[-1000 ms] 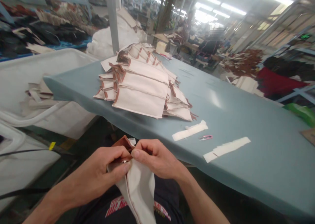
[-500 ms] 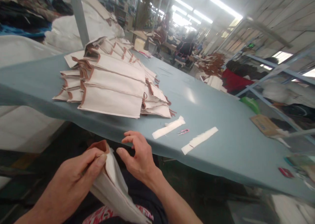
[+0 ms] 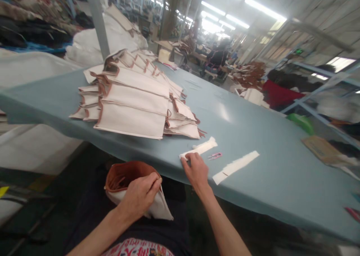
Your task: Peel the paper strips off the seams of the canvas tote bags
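A cream fabric bag (image 3: 160, 207) with a brown lining hangs over my lap, its mouth open to the left. My left hand (image 3: 143, 192) pinches the bag's rim at its right corner. My right hand (image 3: 197, 169) reaches over the table's front edge, its fingertips closed down on the near end of a white strip (image 3: 206, 146); whether it grips anything is hidden. Just right of that strip lies a pair of pink thread snips (image 3: 215, 156). A second white strip (image 3: 236, 166) lies farther right.
Cream bags with brown trim (image 3: 132, 117) are piled on the left of the blue-green table (image 3: 270, 188). A metal post (image 3: 97, 23) stands behind them. At the right are shelves and a cardboard piece (image 3: 323, 149). A person (image 3: 216, 57) sits in the background.
My right hand has moved right, from beside the bag to the white strip. My left hand has shifted right with the bag, whose mouth now gapes wide. The view has shifted slightly.
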Motion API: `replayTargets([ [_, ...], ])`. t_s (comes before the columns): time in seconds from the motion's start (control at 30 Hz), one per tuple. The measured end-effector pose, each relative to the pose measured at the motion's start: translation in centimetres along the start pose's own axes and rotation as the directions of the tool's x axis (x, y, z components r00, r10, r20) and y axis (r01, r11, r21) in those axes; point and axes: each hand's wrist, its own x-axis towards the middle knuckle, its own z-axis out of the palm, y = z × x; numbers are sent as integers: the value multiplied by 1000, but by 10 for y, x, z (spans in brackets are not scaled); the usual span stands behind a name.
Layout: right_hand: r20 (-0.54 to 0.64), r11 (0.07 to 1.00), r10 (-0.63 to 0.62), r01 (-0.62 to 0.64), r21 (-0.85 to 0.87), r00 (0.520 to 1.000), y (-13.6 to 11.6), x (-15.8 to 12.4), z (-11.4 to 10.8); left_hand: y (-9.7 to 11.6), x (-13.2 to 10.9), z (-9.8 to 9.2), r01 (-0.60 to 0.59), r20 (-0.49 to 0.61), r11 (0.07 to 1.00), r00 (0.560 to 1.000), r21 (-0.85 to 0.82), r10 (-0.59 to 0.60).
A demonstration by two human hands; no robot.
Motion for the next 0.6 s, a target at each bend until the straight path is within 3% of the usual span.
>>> replayTargets([
  [0.17, -1, 999, 6, -6, 38, 1000, 7, -5, 2, 3, -4, 7, 81, 43, 995, 996, 56, -83],
  [0.37, 60, 994, 93, -96, 50, 994, 14, 0, 3, 11, -14, 19, 132, 62, 991, 989, 25, -133],
  [0.5, 116, 985, 162, -168, 39, 980, 17, 5, 1, 13, -19, 20, 140, 25, 989, 990, -46, -139],
  [0.6, 176, 976, 212, -219, 18, 961, 21, 10, 3, 16, -24, 10, 143, -52, 982, 987, -120, -150],
])
